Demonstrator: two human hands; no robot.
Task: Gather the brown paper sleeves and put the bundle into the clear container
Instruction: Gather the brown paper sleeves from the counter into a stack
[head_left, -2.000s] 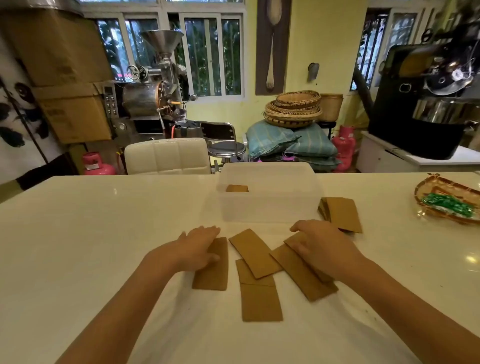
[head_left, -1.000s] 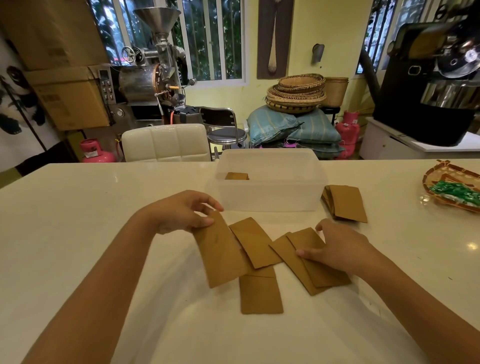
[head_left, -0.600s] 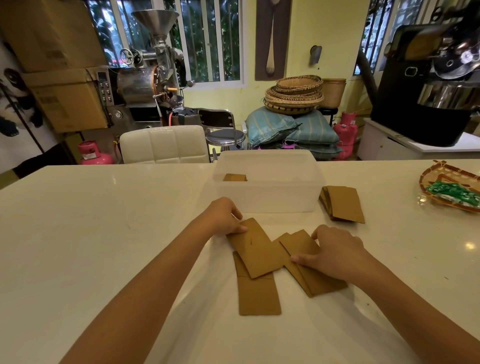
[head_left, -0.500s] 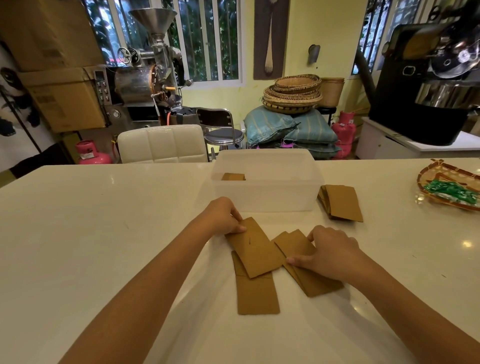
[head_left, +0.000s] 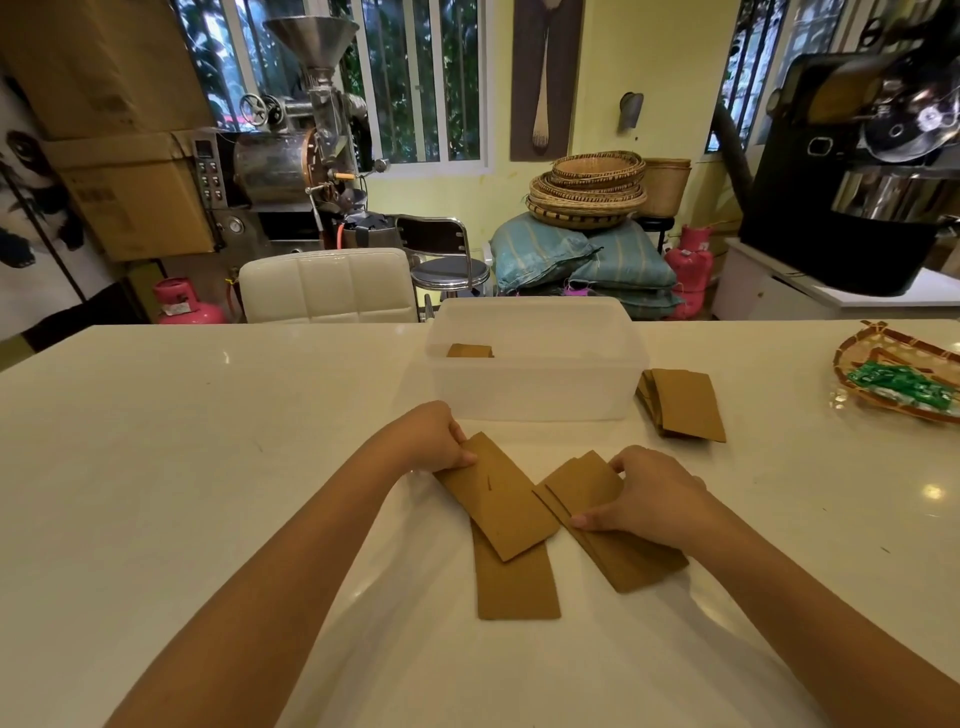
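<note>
Flat brown paper sleeves lie on the white table in front of the clear container (head_left: 535, 384). My left hand (head_left: 434, 436) pinches the far end of one sleeve (head_left: 498, 493), which rests across another sleeve (head_left: 514, 582) lying flat. My right hand (head_left: 649, 499) presses down on a small stack of sleeves (head_left: 618, 556) to the right. A separate pile of sleeves (head_left: 685, 402) sits beside the container's right wall. Inside the container a few sleeves (head_left: 470, 351) show at the back left.
A woven tray (head_left: 852, 364) with green packets stands at the right edge of the table. A white padded chair (head_left: 327, 286) is behind the table's far edge. Roasting machines, boxes and baskets fill the room beyond.
My left hand lifted a sleeve from the left and laid it onto the middle sleeves. My right hand slid its stack together, closer to the middle.
</note>
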